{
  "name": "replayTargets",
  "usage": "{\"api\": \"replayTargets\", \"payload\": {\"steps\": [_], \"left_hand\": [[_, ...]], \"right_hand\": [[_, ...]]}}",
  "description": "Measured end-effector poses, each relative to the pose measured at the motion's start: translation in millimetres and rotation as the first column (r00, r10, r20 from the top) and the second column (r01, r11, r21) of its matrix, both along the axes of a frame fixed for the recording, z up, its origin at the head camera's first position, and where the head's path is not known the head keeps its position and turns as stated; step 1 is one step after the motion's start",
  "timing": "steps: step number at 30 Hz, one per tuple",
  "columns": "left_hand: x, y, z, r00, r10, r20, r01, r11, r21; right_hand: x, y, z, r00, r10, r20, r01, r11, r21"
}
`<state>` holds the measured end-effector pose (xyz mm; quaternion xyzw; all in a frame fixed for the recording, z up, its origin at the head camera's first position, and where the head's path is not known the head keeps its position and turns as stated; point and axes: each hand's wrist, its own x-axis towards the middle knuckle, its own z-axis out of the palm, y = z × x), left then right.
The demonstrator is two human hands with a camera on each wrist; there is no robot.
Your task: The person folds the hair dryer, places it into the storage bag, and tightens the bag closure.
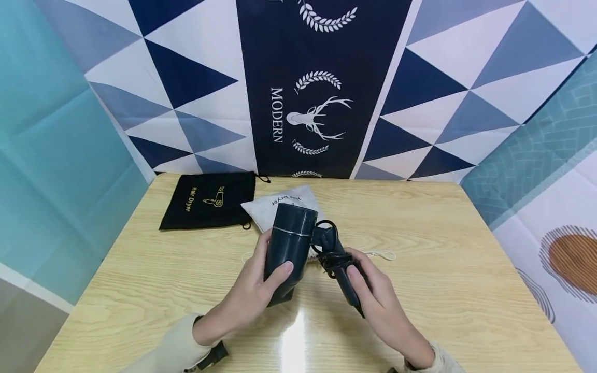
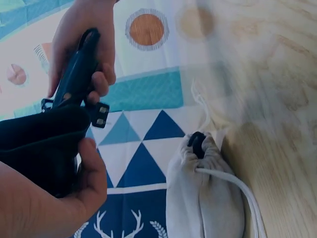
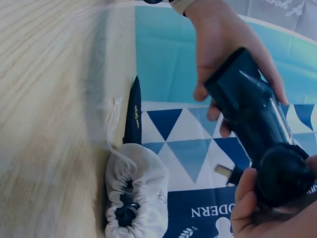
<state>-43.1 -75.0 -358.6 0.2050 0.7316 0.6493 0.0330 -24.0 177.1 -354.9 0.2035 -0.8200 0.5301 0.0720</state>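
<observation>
A dark, glossy hair dryer [image 1: 290,254] is held above the table in both hands. My left hand [image 1: 249,292] grips its barrel, with the thumb across the near side. The right hand [image 1: 380,298] holds the handle [image 1: 349,284], which angles away from the barrel at a hinge. A black cord [image 1: 332,259] is wound round the upper handle, and its plug [image 2: 100,115] sticks out in the left wrist view. Behind the dryer lies a pale drawstring bag [image 1: 263,210] marked "Hair Dryer", partly hidden. Its gathered mouth shows something dark inside [image 3: 126,213] in the right wrist view.
A flat black pouch [image 1: 210,202] with gold "Hair Dryer" print lies at the table's back left. White drawstring [image 1: 384,255] trails to the right on the wooden table [image 1: 443,269]. Patterned cloth [image 1: 196,77] rises behind the table's far edge.
</observation>
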Motion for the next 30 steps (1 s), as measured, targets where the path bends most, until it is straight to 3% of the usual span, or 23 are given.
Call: {"api": "replayTargets", "payload": {"steps": [7,16,25,30], "left_hand": [[-0.1,-6,3.8,0.997,-0.028,0.069,0.030,0.999,-0.022],[0.0,-15,8.9,0.981,-0.110,0.163,0.103,0.994,0.048],[-0.7,-10,6.7,0.995,-0.004,0.100,0.005,1.000,-0.010],[-0.2,-8,5.8,0.997,0.014,0.073,-0.012,1.000,-0.023]], "right_hand": [[-2.0,10,2.1,0.991,0.084,0.106,-0.078,0.995,-0.060],[-0.6,7,-1.2,0.988,0.115,0.107,-0.109,0.992,-0.055],[-0.2,1,-1.2,0.990,0.091,0.107,-0.087,0.995,-0.042],[-0.6,1,-0.9,0.993,0.078,0.087,-0.075,0.997,-0.032]]}}
